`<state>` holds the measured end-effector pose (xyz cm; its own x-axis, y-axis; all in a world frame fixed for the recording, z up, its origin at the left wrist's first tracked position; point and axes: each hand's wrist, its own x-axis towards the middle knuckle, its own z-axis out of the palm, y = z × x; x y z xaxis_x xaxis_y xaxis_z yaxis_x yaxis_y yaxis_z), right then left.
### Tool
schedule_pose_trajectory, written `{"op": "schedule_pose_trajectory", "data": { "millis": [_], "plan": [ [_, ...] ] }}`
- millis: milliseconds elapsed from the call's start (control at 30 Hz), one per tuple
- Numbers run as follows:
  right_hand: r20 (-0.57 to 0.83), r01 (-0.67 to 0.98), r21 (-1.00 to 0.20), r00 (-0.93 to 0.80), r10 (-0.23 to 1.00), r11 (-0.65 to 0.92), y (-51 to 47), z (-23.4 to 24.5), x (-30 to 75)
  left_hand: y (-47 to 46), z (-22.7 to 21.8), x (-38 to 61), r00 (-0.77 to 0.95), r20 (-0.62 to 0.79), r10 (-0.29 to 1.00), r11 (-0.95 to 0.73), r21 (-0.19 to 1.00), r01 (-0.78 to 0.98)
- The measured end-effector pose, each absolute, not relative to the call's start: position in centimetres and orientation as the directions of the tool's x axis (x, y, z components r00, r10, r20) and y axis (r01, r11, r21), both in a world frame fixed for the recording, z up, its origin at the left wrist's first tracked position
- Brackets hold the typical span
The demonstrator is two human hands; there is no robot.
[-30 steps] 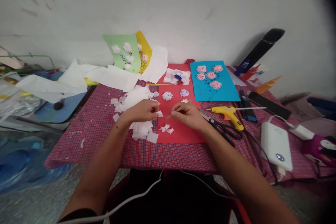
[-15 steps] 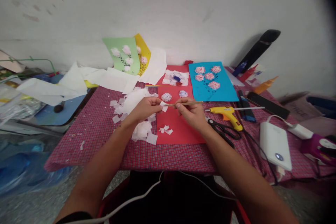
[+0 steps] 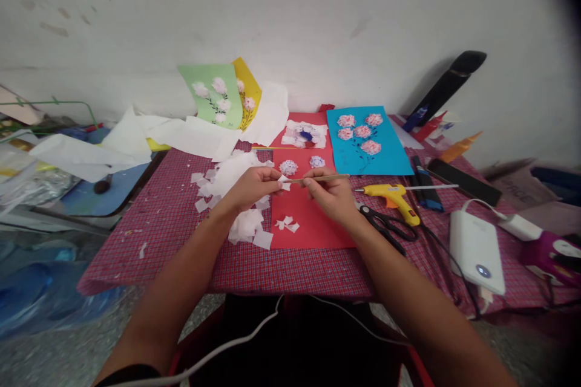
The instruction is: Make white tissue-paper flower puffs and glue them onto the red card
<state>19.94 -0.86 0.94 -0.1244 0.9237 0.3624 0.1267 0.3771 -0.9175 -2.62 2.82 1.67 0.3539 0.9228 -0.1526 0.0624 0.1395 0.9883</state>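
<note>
My left hand (image 3: pixel 252 187) pinches a small white tissue square (image 3: pixel 284 182) above the red card sheet (image 3: pixel 313 227). My right hand (image 3: pixel 330 192) grips a thin wooden stick (image 3: pixel 323 178), held level with its left tip at the tissue square. Both hands hover a little above the table. Two small finished tissue flowers (image 3: pixel 289 167) lie on the red sheet just behind the hands. A few twisted tissue bits (image 3: pixel 287 224) rest on the sheet below them. A heap of white tissue squares (image 3: pixel 236 174) lies left of the sheet, under my left wrist.
Black scissors (image 3: pixel 385 225) and a yellow glue gun (image 3: pixel 394 196) lie right of my right hand. A blue card with pink flowers (image 3: pixel 367 140) is behind, a white power bank (image 3: pixel 476 250) at right. Green and yellow cards (image 3: pixel 218 94) lean on the wall. Checked cloth (image 3: pixel 172 217) covers the table.
Both hands rose from the red sheet and came together. The stick swung from tilted to level, and the tissue square now meets its tip. Little has moved in the last half second.
</note>
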Motion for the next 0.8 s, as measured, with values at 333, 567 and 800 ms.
{"op": "schedule_pose_trajectory", "data": {
  "millis": [333, 567, 800],
  "plan": [
    [0.329, 0.073, -0.939, -0.088, 0.94, 0.335, -0.78, 1.28, 19.94, 2.68, 2.3, -2.45, 0.391, -0.176, 0.903, 0.179, 0.983, 0.031],
    [0.318, 0.015, -0.947, -0.076, 0.945, 0.32, -0.75, 1.6, 19.77, 2.66, 2.09, -2.56, 0.383, -0.193, 0.903, 0.211, 0.977, -0.007],
    [0.323, -0.018, -0.946, -0.079, 0.943, 0.322, -0.67, 1.53, 19.77, 2.69, 2.19, -2.29, 0.351, -0.199, 0.915, 0.237, 0.969, -0.069]
  ]
}}
